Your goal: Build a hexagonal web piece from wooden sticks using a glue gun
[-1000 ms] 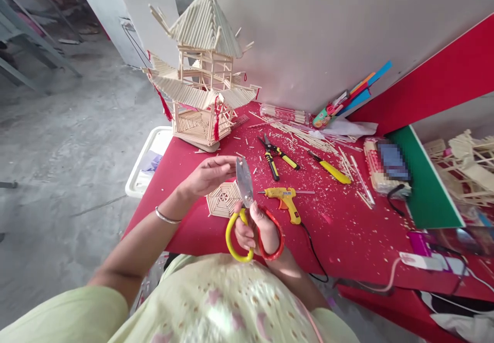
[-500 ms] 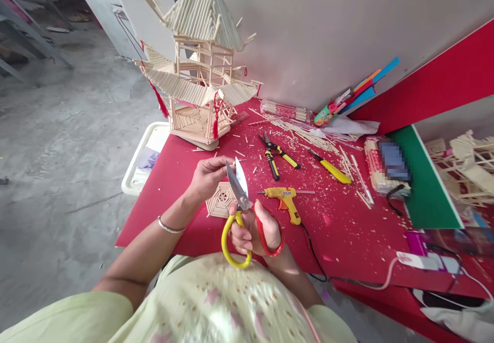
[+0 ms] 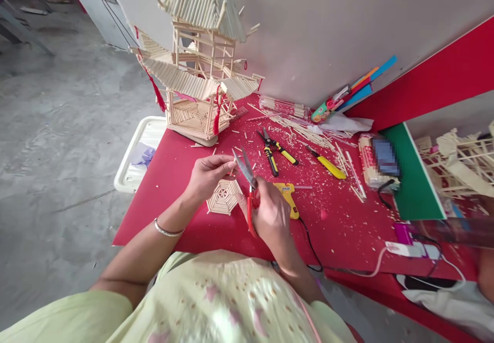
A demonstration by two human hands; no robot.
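Note:
My right hand (image 3: 272,209) grips a pair of scissors (image 3: 246,168) by the red handle, with the blades parted and pointing away from me. My left hand (image 3: 208,175) is pinched closed on a small wooden stick (image 3: 233,164), whose end shows at the fingertips right beside the scissor blades. Most of that stick is hidden by the fingers. Below the two hands, a hexagonal panel of short sticks (image 3: 222,201) lies flat on the red table (image 3: 173,163). A yellow glue gun (image 3: 291,206) rests just beyond my right hand, partly covered by it.
A stick-built pagoda (image 3: 200,75) with red tassels stands at the back left. Black-and-yellow pruning shears (image 3: 276,150), a yellow utility knife (image 3: 330,165) and loose sticks (image 3: 304,129) lie among shavings. A power strip (image 3: 409,249) with cables sits at the right edge.
My right hand has turned over, so its back now faces up, and the scissors have rotated with it. The left hand keeps its pinch near the blades. The view has shifted slightly.

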